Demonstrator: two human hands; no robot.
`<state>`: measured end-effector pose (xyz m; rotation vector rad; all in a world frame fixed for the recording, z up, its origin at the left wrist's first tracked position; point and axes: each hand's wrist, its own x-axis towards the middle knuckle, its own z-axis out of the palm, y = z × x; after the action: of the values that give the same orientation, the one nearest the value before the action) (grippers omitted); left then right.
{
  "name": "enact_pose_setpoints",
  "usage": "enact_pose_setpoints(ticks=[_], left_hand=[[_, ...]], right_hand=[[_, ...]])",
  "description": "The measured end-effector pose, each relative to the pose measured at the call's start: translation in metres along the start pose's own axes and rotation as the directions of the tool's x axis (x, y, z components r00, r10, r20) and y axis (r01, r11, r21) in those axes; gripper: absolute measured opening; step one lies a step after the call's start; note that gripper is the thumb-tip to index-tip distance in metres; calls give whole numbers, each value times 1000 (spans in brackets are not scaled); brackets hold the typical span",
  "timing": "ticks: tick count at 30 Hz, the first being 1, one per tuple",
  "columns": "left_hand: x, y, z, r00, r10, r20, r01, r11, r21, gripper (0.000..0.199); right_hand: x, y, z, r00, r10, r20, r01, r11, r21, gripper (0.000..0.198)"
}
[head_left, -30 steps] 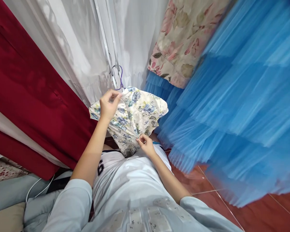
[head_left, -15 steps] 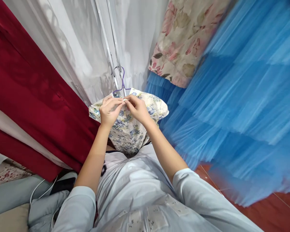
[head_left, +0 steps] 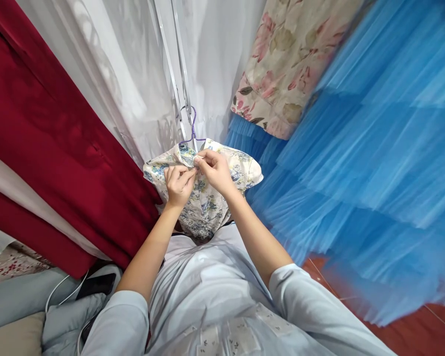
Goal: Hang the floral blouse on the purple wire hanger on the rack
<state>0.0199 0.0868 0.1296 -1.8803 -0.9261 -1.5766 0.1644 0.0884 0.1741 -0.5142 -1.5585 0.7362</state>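
Observation:
A white blouse with blue and yellow flowers (head_left: 207, 202) hangs in front of me on a purple hanger (head_left: 193, 129). My left hand (head_left: 179, 184) is closed, its fingertips pinching the front of the blouse below the collar. Just above and to its right, my right hand (head_left: 215, 170) pinches the blouse's front edge near the neckline, thumb against fingers. The two hands' fingertips nearly meet. Whatever small part lies between them is too tiny to make out.
A white metal stand (head_left: 181, 64) rises behind the hanger before a white curtain (head_left: 222, 49). Dark red cloth (head_left: 77, 163) hangs on the left. Blue tulle (head_left: 356, 163) and a pink-flowered cloth (head_left: 282, 69) hang on the right. A phone (head_left: 96, 286) with a white cable lies on grey bedding.
My left hand has dropped slightly below the right and curled its fingers more. The right hand stays pinched at the neckline. The whole view has shifted a little.

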Motion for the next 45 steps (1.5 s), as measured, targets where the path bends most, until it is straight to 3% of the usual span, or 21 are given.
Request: enact_pose_setpoints(ticks=[5,9,12,14,18,21,23,26,28,32,35,38,41,45], left_hand=[[-18,-7,6,991,29,131,-28,1000,-9,13],[-72,4,2,926,78,369,-52,996,-79,19],[-110,15,-10,892,36,451,20,993,-119,8],[-116,20,-17,888,-38,458,98,989,-108,11],[-71,23,-15,926,-238,295,250,968,-5,38],[-25,12,-1,922,-356,151,348,934,77,56],[-6,-4,8,897,-433,87,423,899,113,68],[2,-39,16,818,-575,33,567,814,128,78],[1,-64,18,775,-628,68,620,777,103,65],[-1,-94,11,766,-626,146,620,779,91,23],[2,-103,1,743,-663,98,648,748,143,25],[4,-114,-8,724,-688,52,676,722,150,21],[4,-128,-14,651,-759,34,756,652,59,17],[3,-142,-14,428,-900,86,885,398,-242,18]], right_hand=[[12,-9,-1,996,-26,-86,32,997,64,36],[21,-15,-20,972,-56,-228,77,993,87,38],[18,-17,-38,958,-36,-284,69,992,105,40],[12,-19,-49,955,-15,-296,50,993,109,40],[-2,-27,-68,943,0,-334,39,993,111,39],[-11,-30,-85,924,31,-381,27,989,146,35],[-19,-31,-98,913,87,-399,-3,979,206,33],[-33,-32,-115,899,205,-387,-67,938,341,30],[-45,-33,-125,895,283,-344,-111,890,443,26],[-69,-22,-140,894,370,-251,-173,803,570,20],[-83,-5,-141,890,385,-243,-157,760,630,21],[-91,12,-136,869,448,-209,-152,644,750,20],[-96,22,-129,838,529,-133,-150,456,877,17],[-104,30,-120,812,581,-52,-112,242,964,26]])
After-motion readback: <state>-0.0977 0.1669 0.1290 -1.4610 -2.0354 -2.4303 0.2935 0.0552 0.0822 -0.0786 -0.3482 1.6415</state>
